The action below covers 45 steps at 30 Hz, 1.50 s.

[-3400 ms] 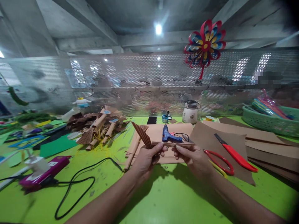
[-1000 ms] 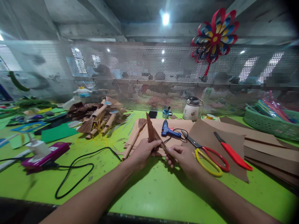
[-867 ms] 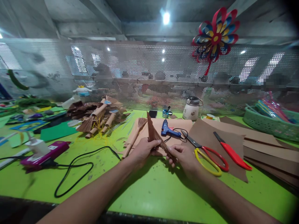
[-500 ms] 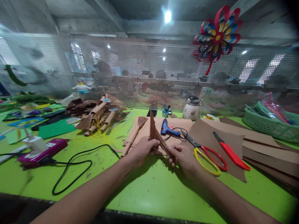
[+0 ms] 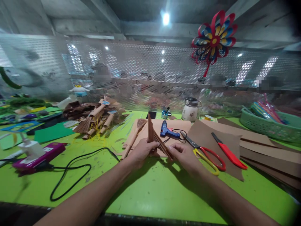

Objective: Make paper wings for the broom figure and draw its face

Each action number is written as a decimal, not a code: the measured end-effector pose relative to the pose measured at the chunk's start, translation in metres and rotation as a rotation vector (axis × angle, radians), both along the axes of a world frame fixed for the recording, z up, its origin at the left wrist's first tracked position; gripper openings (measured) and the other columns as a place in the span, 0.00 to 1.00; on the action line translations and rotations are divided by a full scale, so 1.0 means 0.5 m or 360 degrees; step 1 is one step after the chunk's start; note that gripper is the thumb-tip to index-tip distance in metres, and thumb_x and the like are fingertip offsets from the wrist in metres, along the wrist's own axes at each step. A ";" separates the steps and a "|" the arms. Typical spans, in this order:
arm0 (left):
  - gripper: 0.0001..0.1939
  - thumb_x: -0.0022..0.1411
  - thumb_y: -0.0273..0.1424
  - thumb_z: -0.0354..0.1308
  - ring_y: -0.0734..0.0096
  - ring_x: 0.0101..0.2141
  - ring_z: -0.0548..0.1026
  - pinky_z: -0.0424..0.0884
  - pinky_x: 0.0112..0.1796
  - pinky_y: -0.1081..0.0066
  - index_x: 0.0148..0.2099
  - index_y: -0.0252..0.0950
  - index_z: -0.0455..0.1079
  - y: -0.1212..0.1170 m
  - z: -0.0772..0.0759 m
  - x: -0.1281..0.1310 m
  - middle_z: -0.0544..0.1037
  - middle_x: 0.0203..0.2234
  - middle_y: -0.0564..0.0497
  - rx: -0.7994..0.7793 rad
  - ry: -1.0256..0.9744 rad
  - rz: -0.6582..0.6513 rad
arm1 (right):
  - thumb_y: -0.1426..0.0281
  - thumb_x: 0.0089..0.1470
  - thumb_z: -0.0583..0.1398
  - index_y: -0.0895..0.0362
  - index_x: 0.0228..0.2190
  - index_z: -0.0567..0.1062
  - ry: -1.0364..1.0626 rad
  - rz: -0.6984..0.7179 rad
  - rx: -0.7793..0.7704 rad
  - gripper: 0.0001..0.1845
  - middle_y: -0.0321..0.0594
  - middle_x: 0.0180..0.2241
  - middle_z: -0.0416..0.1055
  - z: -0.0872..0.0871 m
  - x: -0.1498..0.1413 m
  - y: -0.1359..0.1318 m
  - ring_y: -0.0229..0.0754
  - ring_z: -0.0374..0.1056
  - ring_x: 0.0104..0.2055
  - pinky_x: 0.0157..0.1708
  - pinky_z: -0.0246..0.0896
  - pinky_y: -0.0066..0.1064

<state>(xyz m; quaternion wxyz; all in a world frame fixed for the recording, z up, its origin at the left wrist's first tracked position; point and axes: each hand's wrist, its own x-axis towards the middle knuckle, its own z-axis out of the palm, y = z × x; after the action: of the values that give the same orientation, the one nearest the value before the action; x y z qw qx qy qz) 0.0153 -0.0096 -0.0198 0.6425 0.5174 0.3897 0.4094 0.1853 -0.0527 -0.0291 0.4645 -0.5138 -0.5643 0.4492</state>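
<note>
Both my hands hold a pleated brown paper fan (image 5: 154,136) just above the green table (image 5: 150,191). My left hand (image 5: 140,152) pinches its upright left edge, fingers closed on the folds. Pinching the lower right edge of the fan is my right hand (image 5: 184,155), which spreads the pleats apart. A blue glue gun (image 5: 166,131) lies just behind the fan on a brown paper sheet (image 5: 178,127). Red-and-yellow scissors (image 5: 205,153) lie right of my right hand.
A pile of finished brown paper fans on rolled handles (image 5: 96,117) sits back left. A purple device (image 5: 37,157) with a black cable (image 5: 70,172) lies at left. A red knife (image 5: 229,153) rests on brown sheets, a green basket (image 5: 270,127) at far right, a mesh screen (image 5: 141,78) behind.
The fan went from lying sideways between my hands to standing with its left edge upright and spread open; both hands came down nearer the table. The scissors now show beside my right hand.
</note>
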 end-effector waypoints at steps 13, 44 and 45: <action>0.09 0.49 0.32 0.62 0.79 0.20 0.60 0.55 0.21 0.79 0.29 0.33 0.66 0.002 0.021 -0.007 0.65 0.20 0.56 -0.0017 -0.0033 -0.0023 | 0.64 0.57 0.58 0.60 0.33 0.73 -0.1532 -0.0483 -0.0214 0.11 0.39 0.34 0.72 0.071 0.346 -0.041 0.40 0.69 0.35 0.37 0.66 0.37; 0.05 0.46 0.26 0.58 0.81 0.17 0.58 0.47 0.16 0.79 0.23 0.31 0.65 0.011 0.000 -0.007 0.63 0.16 0.55 -0.0085 -0.0075 -0.0001 | 0.70 0.43 0.60 0.54 0.46 0.71 -0.1794 -0.0106 -0.0223 0.24 0.44 0.39 0.75 0.004 0.279 -0.017 0.46 0.70 0.38 0.30 0.60 0.28; 0.05 0.46 0.26 0.58 0.81 0.17 0.58 0.46 0.16 0.79 0.23 0.31 0.65 0.013 0.001 -0.009 0.64 0.15 0.55 -0.0101 -0.0088 0.0008 | 0.68 0.45 0.60 0.55 0.43 0.73 -0.1797 -0.0137 -0.0228 0.20 0.45 0.37 0.76 0.008 0.284 -0.016 0.47 0.70 0.37 0.30 0.60 0.30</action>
<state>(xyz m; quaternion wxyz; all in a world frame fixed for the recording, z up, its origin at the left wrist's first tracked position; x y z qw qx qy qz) 0.0108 -0.0030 -0.0193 0.6683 0.4842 0.3858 0.4126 0.3275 -0.0607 -0.0253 0.0728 -0.7268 -0.6718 0.1227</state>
